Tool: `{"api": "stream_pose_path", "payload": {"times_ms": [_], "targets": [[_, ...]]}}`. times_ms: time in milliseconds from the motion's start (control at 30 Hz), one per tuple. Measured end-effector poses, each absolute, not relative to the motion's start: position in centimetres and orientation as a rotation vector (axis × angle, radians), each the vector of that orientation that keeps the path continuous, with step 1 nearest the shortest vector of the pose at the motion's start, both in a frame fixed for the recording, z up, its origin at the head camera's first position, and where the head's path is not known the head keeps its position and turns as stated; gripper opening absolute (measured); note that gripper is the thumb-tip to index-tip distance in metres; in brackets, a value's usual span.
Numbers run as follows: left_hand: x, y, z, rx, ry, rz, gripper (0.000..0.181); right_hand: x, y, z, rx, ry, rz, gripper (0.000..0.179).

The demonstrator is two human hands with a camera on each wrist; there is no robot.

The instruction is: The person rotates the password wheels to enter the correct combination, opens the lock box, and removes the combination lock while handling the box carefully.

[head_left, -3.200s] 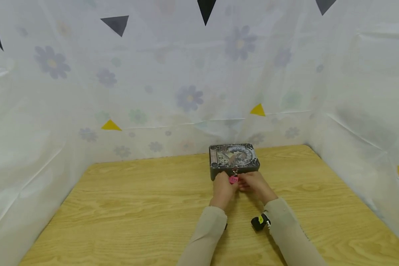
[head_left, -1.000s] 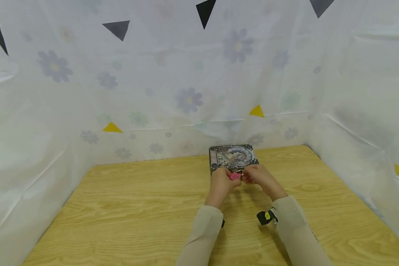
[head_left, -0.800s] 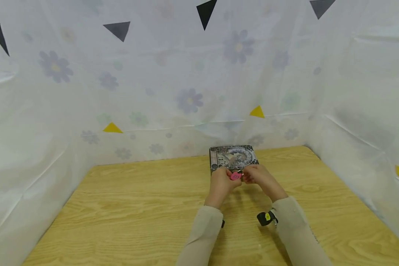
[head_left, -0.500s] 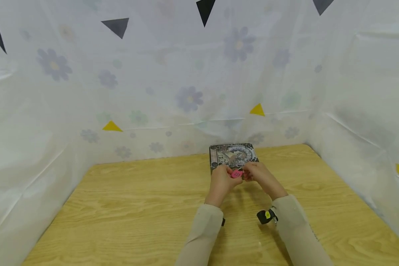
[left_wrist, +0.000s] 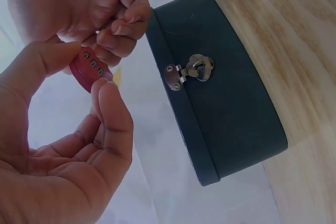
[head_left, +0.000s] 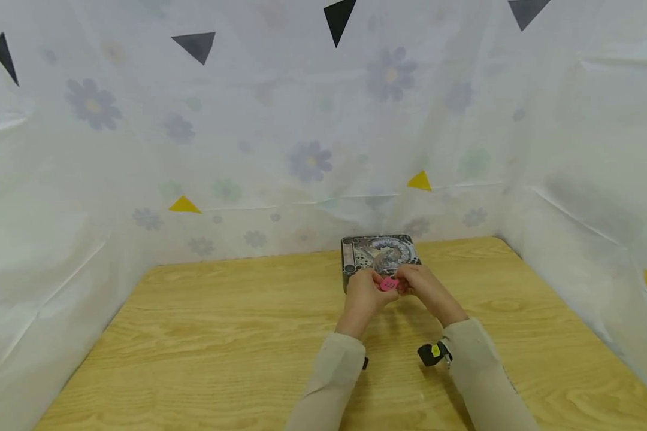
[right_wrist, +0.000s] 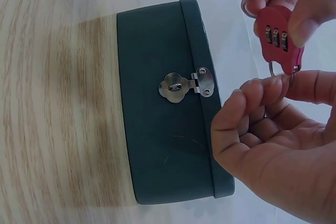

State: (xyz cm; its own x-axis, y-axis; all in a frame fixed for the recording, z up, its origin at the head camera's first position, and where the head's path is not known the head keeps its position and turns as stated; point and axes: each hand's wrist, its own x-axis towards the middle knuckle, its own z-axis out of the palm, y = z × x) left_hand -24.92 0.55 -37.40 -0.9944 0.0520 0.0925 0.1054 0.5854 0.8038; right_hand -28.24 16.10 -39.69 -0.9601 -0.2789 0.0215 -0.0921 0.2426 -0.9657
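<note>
A small pink-red combination padlock (head_left: 389,284) with three number dials is held between the two hands, off the box. My left hand (head_left: 362,296) pinches its body between thumb and fingers, as the left wrist view shows. My right hand (head_left: 423,288) pinches the thin metal shackle (right_wrist: 271,68), its fingertips covering part of it. Just beyond the hands sits a dark tin box (head_left: 380,252) with a picture on its lid. On the box's front, a silver flower-shaped hasp (right_wrist: 173,87) lies flat over a small staple, with no lock through it.
The wood-grain table (head_left: 237,335) carries the box near its back edge. White sheeting (head_left: 248,149) with flower prints hangs behind and at both sides. A black strap (head_left: 431,353) hangs at the right cuff.
Over three seconds ago the padlock hung at the box's front hasp. It is now off the hasp, between both hands. In the last second it has turned slightly and shifted a little right.
</note>
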Motion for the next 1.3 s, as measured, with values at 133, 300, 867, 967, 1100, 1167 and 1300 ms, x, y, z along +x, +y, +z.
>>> {"api": "stream_pose_path", "payload": {"times_ms": [133, 300, 867, 967, 1100, 1167, 1300], "targets": [[-24.8, 0.5, -37.5, -0.133, -2.746, -1.391, 0.024, -28.4, 16.0, -39.9, -0.369, 2.339, -1.804, 0.030], [-24.7, 0.6, -37.6, -0.091, -2.756, -1.399, 0.026, -28.3, 15.9, -40.1, -0.365, 2.354, -1.782, 0.030], [-25.6, 1.9, -38.2, 0.087, -2.696, -1.307, 0.031, -28.1, 16.6, -39.4, -0.311, 2.335, -1.696, 0.055], [-25.6, 1.8, -38.0, 0.082, -2.684, -1.308, 0.031, -28.0, 16.7, -39.3, -0.344, 2.324, -1.714, 0.053], [-25.5, 1.2, -37.5, 0.001, -2.669, -1.408, 0.026, -27.9, 16.6, -39.1, -0.363, 2.337, -1.757, 0.051], [-25.5, 0.7, -37.3, -0.032, -2.660, -1.486, 0.022, -27.9, 16.4, -39.0, -0.369, 2.351, -1.767, 0.051], [-25.6, -0.3, -36.9, -0.087, -2.687, -1.545, 0.017, -27.5, 15.9, -38.9, -0.384, 2.342, -1.816, 0.051]]}}
